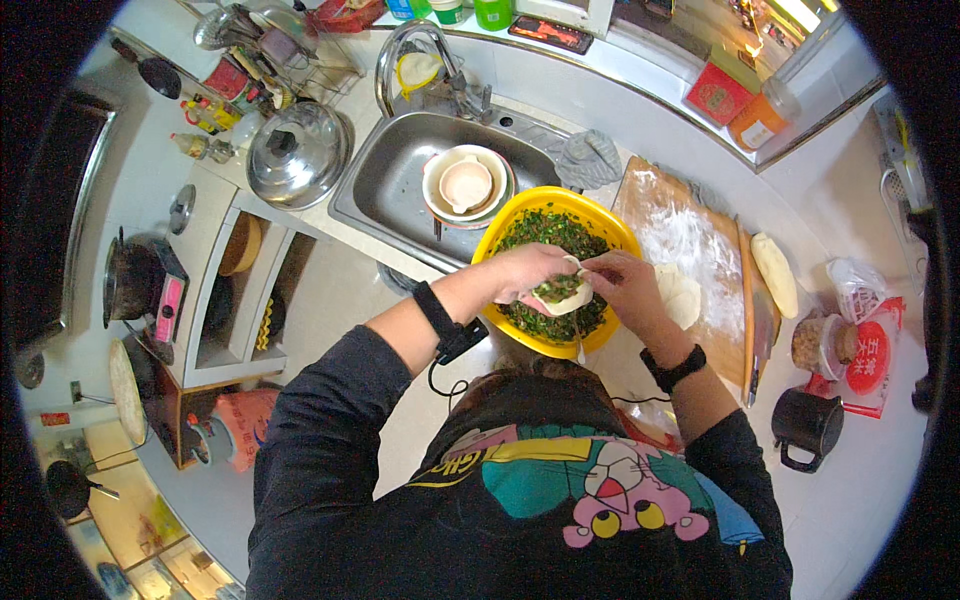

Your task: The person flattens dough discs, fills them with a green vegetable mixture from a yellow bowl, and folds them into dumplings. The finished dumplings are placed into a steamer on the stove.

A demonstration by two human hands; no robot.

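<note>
My left hand (529, 271) cups a round dough wrapper (568, 304) loaded with chopped green filling. At the wrapper's far edge, the fingers of my right hand (619, 281) pinch the dough. Both hands are above a yellow plastic basin (489, 244) of minced green filling (551, 225). A metal utensil handle (580, 346) leans over the basin's near rim. Right of the basin, more flat dough wrappers (679, 294) lie at the edge of a floured wooden board (645, 180).
A steel sink (386, 172) holds stacked bowls (465, 184). A rolling pin (745, 292), a dough log (775, 274) and a knife (760, 352) lie along the board's right side. A black mug (808, 427) stands farther right. A lidded steel pot (298, 157) is left of the sink.
</note>
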